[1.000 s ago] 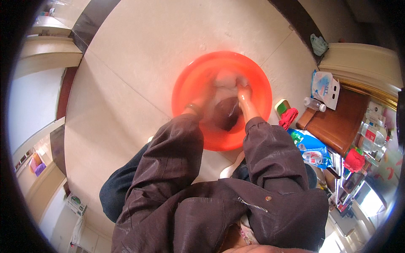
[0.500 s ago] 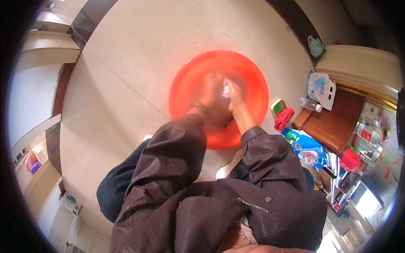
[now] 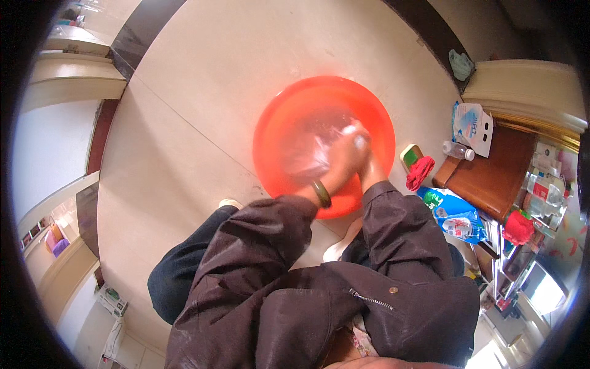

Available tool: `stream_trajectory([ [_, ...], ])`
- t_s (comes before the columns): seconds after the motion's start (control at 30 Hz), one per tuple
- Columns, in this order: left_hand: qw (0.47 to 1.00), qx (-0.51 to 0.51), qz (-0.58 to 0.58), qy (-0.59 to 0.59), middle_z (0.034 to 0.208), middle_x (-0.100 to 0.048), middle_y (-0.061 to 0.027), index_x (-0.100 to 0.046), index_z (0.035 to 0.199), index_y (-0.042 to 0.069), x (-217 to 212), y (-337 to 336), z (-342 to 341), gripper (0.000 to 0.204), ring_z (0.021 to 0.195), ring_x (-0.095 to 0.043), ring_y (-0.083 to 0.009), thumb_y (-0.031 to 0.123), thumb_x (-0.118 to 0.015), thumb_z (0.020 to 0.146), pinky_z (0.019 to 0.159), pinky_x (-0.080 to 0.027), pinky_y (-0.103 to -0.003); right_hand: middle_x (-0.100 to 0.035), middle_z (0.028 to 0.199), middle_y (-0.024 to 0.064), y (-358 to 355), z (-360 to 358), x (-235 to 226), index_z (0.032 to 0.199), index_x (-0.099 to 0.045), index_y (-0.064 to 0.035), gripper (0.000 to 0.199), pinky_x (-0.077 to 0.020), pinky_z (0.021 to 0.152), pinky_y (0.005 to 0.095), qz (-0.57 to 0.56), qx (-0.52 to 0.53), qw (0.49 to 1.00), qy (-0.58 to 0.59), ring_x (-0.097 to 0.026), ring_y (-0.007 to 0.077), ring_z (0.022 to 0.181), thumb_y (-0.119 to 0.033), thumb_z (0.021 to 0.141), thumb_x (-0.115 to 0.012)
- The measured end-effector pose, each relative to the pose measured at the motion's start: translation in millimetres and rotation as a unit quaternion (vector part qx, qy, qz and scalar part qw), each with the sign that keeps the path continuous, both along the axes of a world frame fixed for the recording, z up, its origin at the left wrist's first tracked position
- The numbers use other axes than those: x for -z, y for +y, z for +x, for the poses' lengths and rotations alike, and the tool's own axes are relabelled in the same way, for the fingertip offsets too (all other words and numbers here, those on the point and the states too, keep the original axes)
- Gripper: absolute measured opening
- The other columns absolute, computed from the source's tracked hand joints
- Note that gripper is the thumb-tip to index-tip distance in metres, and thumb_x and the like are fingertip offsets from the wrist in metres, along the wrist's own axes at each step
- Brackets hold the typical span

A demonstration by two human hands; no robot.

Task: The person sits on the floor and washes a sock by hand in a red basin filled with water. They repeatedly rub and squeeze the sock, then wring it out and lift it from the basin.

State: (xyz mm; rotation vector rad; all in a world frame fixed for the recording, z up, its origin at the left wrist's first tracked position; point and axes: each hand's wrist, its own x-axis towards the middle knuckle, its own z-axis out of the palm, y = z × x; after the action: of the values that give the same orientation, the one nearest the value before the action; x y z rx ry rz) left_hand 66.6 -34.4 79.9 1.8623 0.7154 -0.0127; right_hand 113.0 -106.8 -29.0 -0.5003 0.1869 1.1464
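Note:
A round red-orange basin (image 3: pixel 264 144) stands on the floor before me, with dark, blurred contents (image 3: pixel 307 144) and white streaks of glare or foam. My left hand (image 3: pixel 345 155), with a dark bangle (image 3: pixel 321 194) at its wrist, is curled over at the right side of the basin. Pressed against it is my right hand (image 3: pixel 365 147), mostly covered by the left. Both look closed together; a whitish patch shows at their fingertips. What they grip is smeared by motion.
Right of the basin lie a green-and-white brush or sponge (image 3: pixel 410 154) and a red cloth (image 3: pixel 420 173). Farther right are a blue packet (image 3: pixel 458 218), a clear bottle (image 3: pixel 458 150), a white bag (image 3: pixel 472 129) and a brown wooden stool or box (image 3: pixel 485 172).
My hands were apart over the middle of the basin, the left farther left. Now the left has moved right and both are together at the right side.

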Motion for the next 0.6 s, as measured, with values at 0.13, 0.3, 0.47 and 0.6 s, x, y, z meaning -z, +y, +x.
stream_trajectory([
  [0.13,0.985,-0.137,-0.035,-0.098,0.082,-0.066,-0.0175,-0.065,0.099,0.008,24,0,-2,0.019,0.082,-0.066,-0.0325,0.018,-0.058,0.084,0.071,-0.051,-0.039,-0.063,0.100,0.0096,-4,1,-4,0.102,-0.061,-0.0047,0.034,-0.0469,0.085,0.0408,-0.227,0.052,0.972,0.007,-0.059,0.0222,0.095,-0.034,0.092,-0.046],
  [0.3,0.946,-0.212,-0.245,-0.030,0.095,-0.066,-0.0158,-0.062,0.103,0.002,109,69,-16,0.029,0.089,-0.063,-0.0243,0.026,-0.050,0.092,0.077,-0.048,-0.035,-0.064,0.092,0.0030,3,9,-17,0.099,-0.065,-0.0057,0.025,-0.0449,0.079,0.0295,-0.453,0.018,0.860,-0.237,-0.059,0.0135,0.088,-0.028,0.087,-0.062],
  [0.47,0.982,-0.137,-0.085,-0.095,0.107,-0.063,-0.0122,-0.060,0.112,0.004,138,87,-24,0.035,0.100,-0.058,-0.0200,0.031,-0.051,0.093,0.086,-0.046,-0.037,-0.063,0.102,0.0033,-11,21,6,0.106,-0.065,-0.0076,0.032,-0.0413,0.086,0.0311,-0.522,0.059,0.805,-0.277,-0.056,0.0163,0.098,-0.031,0.083,-0.067],
  [0.6,0.968,0.017,-0.180,-0.173,0.108,-0.063,-0.0128,-0.057,0.117,0.002,84,32,-8,0.038,0.101,-0.059,-0.0201,0.023,-0.061,0.086,0.086,-0.047,-0.035,-0.062,0.107,0.0066,-18,28,18,0.113,-0.062,-0.0104,0.037,-0.0421,0.091,0.0371,-0.403,0.049,0.913,0.029,-0.057,0.0210,0.103,-0.035,0.085,-0.063],
])
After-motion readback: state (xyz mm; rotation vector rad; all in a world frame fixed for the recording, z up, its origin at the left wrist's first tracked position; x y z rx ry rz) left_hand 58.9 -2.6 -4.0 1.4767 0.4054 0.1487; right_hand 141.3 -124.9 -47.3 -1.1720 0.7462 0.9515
